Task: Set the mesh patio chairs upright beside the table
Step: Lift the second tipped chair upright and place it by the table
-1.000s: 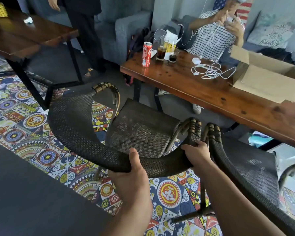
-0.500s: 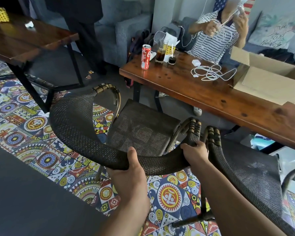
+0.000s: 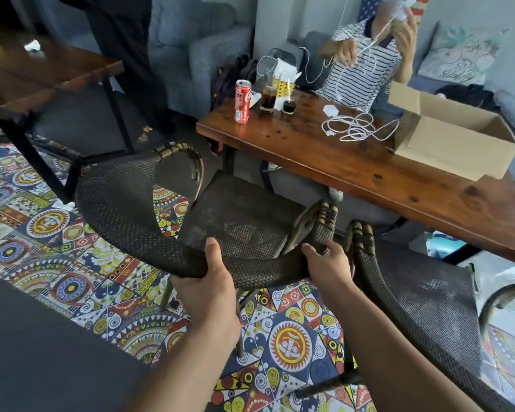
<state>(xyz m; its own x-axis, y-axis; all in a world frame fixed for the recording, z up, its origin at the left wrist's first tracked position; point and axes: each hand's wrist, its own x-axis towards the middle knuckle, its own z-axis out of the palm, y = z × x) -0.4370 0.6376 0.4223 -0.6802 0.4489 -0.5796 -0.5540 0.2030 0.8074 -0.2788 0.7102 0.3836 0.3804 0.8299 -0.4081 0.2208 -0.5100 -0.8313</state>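
Note:
A dark mesh patio chair (image 3: 125, 209) stands upright facing the wooden table (image 3: 354, 171). Its curved woven backrest runs across the middle of the view and its square seat reaches the table's near edge. My left hand (image 3: 205, 281) grips the middle of the backrest, thumb on top. My right hand (image 3: 324, 263) holds the backrest's right end by the wrapped armrest. A second mesh chair (image 3: 422, 298) stands upright right beside it, its armrest almost touching the first one.
On the table are a red can (image 3: 243, 101), glasses, white cables (image 3: 357, 129) and an open cardboard box (image 3: 449, 141). A person in a striped shirt sits behind it. Another wooden table (image 3: 42, 72) stands at left. Patterned tiles cover the floor.
The chair has barely shifted, and both hands keep their hold on the backrest. The seated person has moved their hands and lifted the white cable.

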